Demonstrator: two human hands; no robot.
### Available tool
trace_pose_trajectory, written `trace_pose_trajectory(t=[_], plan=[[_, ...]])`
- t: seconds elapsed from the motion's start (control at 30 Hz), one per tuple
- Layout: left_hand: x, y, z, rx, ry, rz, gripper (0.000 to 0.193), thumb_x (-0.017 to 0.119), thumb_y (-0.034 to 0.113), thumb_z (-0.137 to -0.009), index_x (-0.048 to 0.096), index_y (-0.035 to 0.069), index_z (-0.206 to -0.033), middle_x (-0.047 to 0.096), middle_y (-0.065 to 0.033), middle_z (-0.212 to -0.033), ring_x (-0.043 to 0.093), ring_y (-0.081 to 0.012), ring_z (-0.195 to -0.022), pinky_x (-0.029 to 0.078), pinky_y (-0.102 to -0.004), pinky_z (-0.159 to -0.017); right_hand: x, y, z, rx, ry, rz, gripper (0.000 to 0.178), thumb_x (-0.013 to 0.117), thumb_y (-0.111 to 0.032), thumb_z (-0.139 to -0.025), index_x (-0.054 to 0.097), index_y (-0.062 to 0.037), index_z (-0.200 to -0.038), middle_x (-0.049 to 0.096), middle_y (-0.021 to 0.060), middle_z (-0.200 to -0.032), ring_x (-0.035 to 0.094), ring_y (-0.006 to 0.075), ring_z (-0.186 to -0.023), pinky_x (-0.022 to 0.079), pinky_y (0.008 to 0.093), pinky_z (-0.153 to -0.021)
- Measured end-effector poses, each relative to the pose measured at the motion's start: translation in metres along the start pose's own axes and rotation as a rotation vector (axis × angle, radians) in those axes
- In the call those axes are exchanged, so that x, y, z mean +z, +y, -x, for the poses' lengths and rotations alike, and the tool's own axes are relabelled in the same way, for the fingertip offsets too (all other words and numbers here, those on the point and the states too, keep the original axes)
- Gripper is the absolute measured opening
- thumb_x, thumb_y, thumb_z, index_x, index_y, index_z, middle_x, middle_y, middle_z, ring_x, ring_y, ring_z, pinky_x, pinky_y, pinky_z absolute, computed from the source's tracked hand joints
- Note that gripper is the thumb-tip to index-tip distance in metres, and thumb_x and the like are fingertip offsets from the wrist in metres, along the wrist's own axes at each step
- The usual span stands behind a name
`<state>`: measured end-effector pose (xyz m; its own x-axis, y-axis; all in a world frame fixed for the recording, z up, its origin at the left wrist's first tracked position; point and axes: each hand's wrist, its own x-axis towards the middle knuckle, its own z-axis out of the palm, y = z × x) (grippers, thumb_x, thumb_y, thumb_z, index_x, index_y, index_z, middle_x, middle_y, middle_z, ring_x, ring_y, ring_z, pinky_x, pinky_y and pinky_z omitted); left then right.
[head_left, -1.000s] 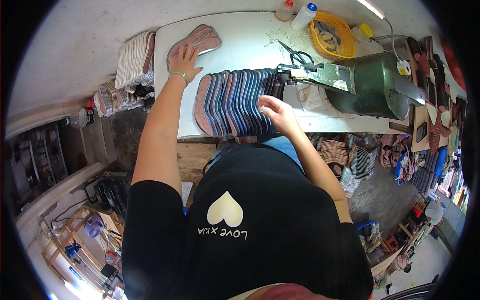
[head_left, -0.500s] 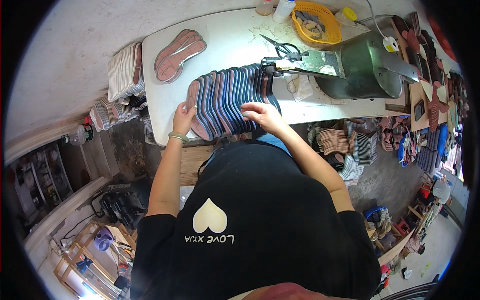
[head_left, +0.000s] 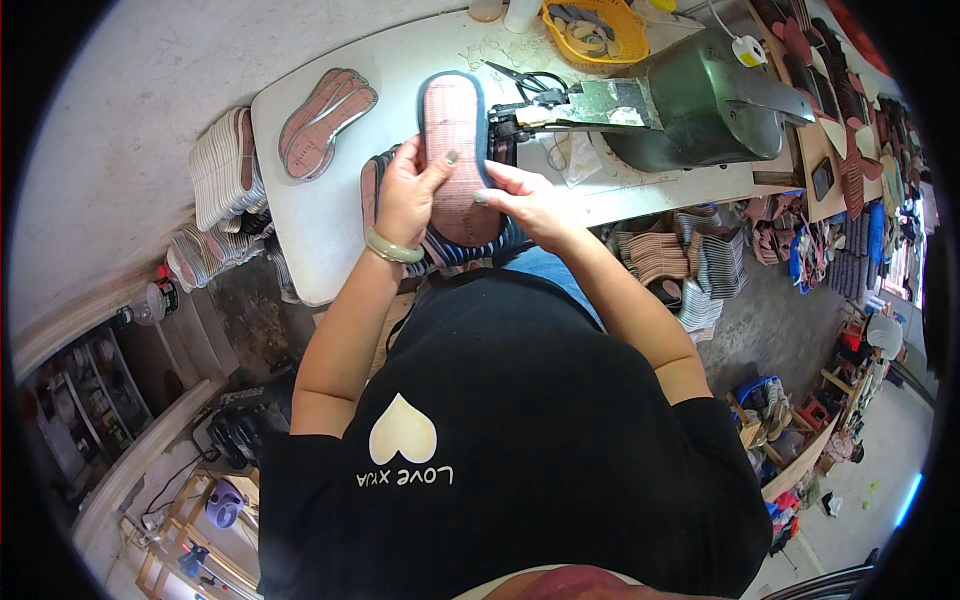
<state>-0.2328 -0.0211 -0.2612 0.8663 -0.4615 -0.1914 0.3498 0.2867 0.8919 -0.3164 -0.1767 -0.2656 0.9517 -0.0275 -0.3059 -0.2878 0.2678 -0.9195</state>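
A pink woven shoe insole (head_left: 455, 125) with a dark bound edge stands raised above the table, toe end pointing away from me. My left hand (head_left: 406, 200) grips its left edge, thumb lying across the face. On the right edge, my right hand (head_left: 535, 208) pinches it between thumb and fingers. Behind and below it, a packed row of insoles (head_left: 371, 188) is mostly hidden. Just right of the held insole is the arm of a green sewing machine (head_left: 690, 100). Several loose pink insoles (head_left: 318, 130) lie farther left.
Black scissors (head_left: 530, 82) rest behind the machine arm, near a yellow basket (head_left: 625, 48) of fabric pieces. Striped insole stacks (head_left: 222, 170) stand beyond the white table's (head_left: 300, 235) left edge. More stacks (head_left: 655, 258) sit below its right side.
One insole has come up from the row and is now held in both hands. My left hand has moved right and upward. The whole view has shifted slightly.
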Motion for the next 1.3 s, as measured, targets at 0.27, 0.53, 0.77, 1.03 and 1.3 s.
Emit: trace_pose_trajectory(t=[0.27,0.53,0.77,1.03,1.3], plan=[[0.015,0.012,0.001,-0.356,-0.359,-0.094,0.036,0.063,0.017,-0.086,0.053,0.000,-0.116,0.062,-0.0049,-0.104,0.057,-0.0102,-0.092,0.044,-0.0246,-0.085,-0.028,-0.032,0.017,0.035,0.040,-0.072,0.021,0.066,-0.008,-0.079,0.064,0.0002,-0.098,0.061,-0.0014,-0.089,0.052,0.0061,-0.083,0.041,0.0207,-0.077],[0.054,0.012,0.008,-0.227,-0.094,-0.582,0.016,0.059,0.011,-0.089,0.063,-0.003,-0.096,0.065,-0.0030,-0.091,0.058,-0.0075,-0.079,0.047,-0.0217,-0.075,-0.029,-0.013,0.003,-0.143,0.331,0.358,0.014,0.067,-0.006,-0.074,0.068,-0.0009,-0.087,0.063,0.0056,-0.073,0.058,0.0116,-0.070,0.046,0.0248,-0.067],[0.047,-0.022,-0.008,-0.259,0.013,0.168,0.017,0.057,0.005,-0.087,0.060,-0.003,-0.101,0.065,-0.0087,-0.095,0.061,-0.0126,-0.083,0.047,-0.0248,-0.076,-0.016,-0.030,-0.003,-0.688,0.411,1.208,0.034,0.066,-0.013,-0.077,0.060,-0.0018,-0.109,0.054,0.0109,-0.075,0.055,0.0260,-0.066,0.046,0.0355,-0.060],[0.049,-0.022,-0.029,-0.367,-0.035,0.249,0.025,0.052,0.007,-0.089,0.056,-0.002,-0.112,0.062,-0.0087,-0.105,0.060,-0.0146,-0.094,0.046,-0.0276,-0.086,-0.031,-0.025,-0.002,-0.568,0.402,0.982,0.048,0.072,-0.033,-0.073,0.061,-0.0066,-0.112,0.054,0.0073,-0.067,0.055,0.0216,-0.056,0.047,0.0319,-0.050],[0.053,-0.063,-0.087,0.497,0.076,-0.849,0.029,0.063,0.022,-0.080,0.065,0.001,-0.100,0.049,-0.0209,-0.123,0.041,-0.0375,-0.116,0.031,-0.0419,-0.100,-0.072,-0.016,-0.033,-0.508,0.476,0.841,0.028,0.073,-0.022,-0.072,0.068,-0.0081,-0.096,0.062,0.0087,-0.076,0.061,0.0220,-0.064,0.050,0.0305,-0.059]])
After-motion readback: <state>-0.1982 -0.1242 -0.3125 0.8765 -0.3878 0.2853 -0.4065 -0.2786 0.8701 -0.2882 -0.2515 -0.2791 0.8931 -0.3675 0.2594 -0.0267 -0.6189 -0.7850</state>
